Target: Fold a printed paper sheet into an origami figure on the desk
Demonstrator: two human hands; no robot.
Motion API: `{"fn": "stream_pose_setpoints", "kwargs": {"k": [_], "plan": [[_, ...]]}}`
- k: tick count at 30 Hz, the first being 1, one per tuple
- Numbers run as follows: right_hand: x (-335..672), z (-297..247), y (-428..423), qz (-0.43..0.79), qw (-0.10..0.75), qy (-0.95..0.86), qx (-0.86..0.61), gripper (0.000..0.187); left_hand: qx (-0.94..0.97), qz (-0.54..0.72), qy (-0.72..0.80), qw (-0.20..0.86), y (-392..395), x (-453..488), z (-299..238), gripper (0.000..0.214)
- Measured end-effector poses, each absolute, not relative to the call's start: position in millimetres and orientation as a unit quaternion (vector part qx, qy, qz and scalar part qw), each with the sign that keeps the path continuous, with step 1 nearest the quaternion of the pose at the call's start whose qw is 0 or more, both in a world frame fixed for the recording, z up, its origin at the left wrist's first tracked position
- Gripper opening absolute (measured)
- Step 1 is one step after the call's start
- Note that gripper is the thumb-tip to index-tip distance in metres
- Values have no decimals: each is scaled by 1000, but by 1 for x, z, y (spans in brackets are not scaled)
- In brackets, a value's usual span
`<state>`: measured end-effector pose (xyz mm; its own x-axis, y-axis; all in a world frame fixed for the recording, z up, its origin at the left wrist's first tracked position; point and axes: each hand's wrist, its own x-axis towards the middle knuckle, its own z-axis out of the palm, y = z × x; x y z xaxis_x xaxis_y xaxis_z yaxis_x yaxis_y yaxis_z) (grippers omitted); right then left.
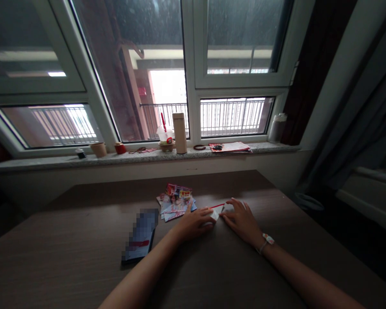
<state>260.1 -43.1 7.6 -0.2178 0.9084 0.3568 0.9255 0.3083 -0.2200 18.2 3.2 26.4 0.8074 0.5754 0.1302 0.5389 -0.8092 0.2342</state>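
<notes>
A small piece of white paper (215,213) with a red upper edge lies on the table between my two hands. My left hand (194,224) covers its left part, the fingers bent over the sheet and the thumb pointing up and away. At the paper's right edge is my right hand (243,221), with thumb and index finger spread apart near its two right corners. A bracelet (268,239) circles the right wrist. Just beyond my left thumb lies a loose pile of colourful printed paper (176,201). Left of my forearm rests a dark phone (140,236), its screen blurred.
The brown table (73,231) reaches close to the wall below a window. Along the stone sill (141,158) stand a beige bottle (179,134), a plastic cup with a red straw (165,135), a brown paper cup (98,149), flat papers (233,147) and a grey bottle (277,128).
</notes>
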Motion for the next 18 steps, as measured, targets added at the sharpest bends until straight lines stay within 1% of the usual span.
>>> {"fn": "stream_pose_setpoints", "kwargs": {"k": [7,14,18], "plan": [[267,5,-35,-66,211,-744,-631,33,946,104,293,95,3,17,26,30],[265,2,-28,-91,199,-710,-669,34,946,103,292,101,5,17,22,30],[266,3,-27,-94,202,-710,-668,35,944,101,296,103,5,17,22,29]]}}
